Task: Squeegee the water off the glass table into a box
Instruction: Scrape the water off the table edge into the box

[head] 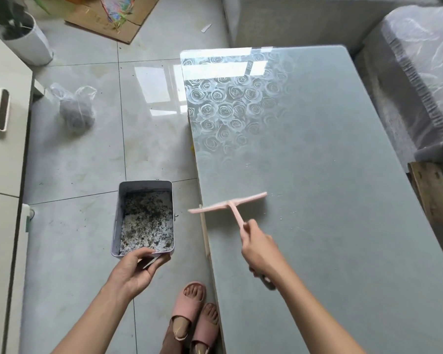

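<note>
glass table (330, 175): rose-patterned top, a few droplets near the blade. squeegee (228, 203): pink, blade crosswise, left tip just past the table's left edge; right hand (258, 247) wrapped round the handle. box (146, 185): grey tin, left of that edge, long axis parallel to it, near rim pinched by left hand (131, 269). gap between tip and box likely needs closing. tiled floor (87, 162), pink slippers (189, 307).

One wide-angle camera sat on the person's head, looking forward and steeply down along the glass tabletop (330, 175) at right and the tiled floor (74, 162) at left. It was near: both forearms (92, 323) showed at the bottom edge, with the person's slippers (189, 306) straight below.
</note>
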A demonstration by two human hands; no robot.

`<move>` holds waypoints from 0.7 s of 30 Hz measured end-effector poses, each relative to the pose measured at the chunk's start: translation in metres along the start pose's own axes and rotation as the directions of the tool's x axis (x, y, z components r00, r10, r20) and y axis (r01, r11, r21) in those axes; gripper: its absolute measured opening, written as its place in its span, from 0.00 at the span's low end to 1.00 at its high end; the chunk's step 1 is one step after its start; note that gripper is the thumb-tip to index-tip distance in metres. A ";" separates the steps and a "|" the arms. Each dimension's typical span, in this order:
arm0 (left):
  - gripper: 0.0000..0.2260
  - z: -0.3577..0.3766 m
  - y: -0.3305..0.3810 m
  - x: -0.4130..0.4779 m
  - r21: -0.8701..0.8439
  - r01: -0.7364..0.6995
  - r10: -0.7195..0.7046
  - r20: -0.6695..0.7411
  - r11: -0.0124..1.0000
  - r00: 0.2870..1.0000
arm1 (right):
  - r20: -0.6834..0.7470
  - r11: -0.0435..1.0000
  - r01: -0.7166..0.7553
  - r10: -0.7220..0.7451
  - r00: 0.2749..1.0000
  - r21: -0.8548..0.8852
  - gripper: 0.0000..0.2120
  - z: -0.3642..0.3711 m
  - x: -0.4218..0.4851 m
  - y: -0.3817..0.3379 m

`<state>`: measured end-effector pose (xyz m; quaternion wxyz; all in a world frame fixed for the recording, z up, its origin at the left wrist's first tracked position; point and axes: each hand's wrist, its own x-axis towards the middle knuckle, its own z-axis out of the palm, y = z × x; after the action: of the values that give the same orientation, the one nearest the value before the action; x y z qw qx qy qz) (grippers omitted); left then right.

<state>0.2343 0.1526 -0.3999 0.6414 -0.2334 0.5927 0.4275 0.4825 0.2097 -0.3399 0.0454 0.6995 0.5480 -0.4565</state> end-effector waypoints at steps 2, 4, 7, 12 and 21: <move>0.07 0.001 0.001 0.002 0.010 -0.002 0.002 -0.003 1.000 1.000 | 0.002 1.000 0.004 -0.004 1.000 -0.002 0.07 0.001 -0.014 0.013; 0.07 0.004 0.005 0.003 0.023 -0.005 0.005 0.008 1.000 1.000 | -0.033 0.997 0.040 -0.037 0.999 0.072 0.08 -0.005 -0.021 0.016; 0.07 0.008 0.012 0.005 0.057 -0.013 0.012 0.026 0.998 1.000 | -0.110 0.983 0.142 -0.130 0.985 0.115 0.09 -0.017 -0.019 0.009; 0.07 0.017 0.034 0.010 0.107 0.001 -0.006 0.044 0.994 0.999 | -0.080 0.987 0.087 -0.077 0.994 0.135 0.18 -0.052 0.015 -0.028; 0.17 0.036 0.087 0.015 0.173 0.026 -0.026 0.001 0.985 1.000 | -0.096 0.980 0.106 -0.090 0.991 0.170 0.17 -0.080 0.109 -0.145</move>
<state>0.1815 0.2314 -0.3889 0.6659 -0.1839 0.6233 0.3665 0.4102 0.3913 -0.3055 -0.0627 0.6924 0.5411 -0.4731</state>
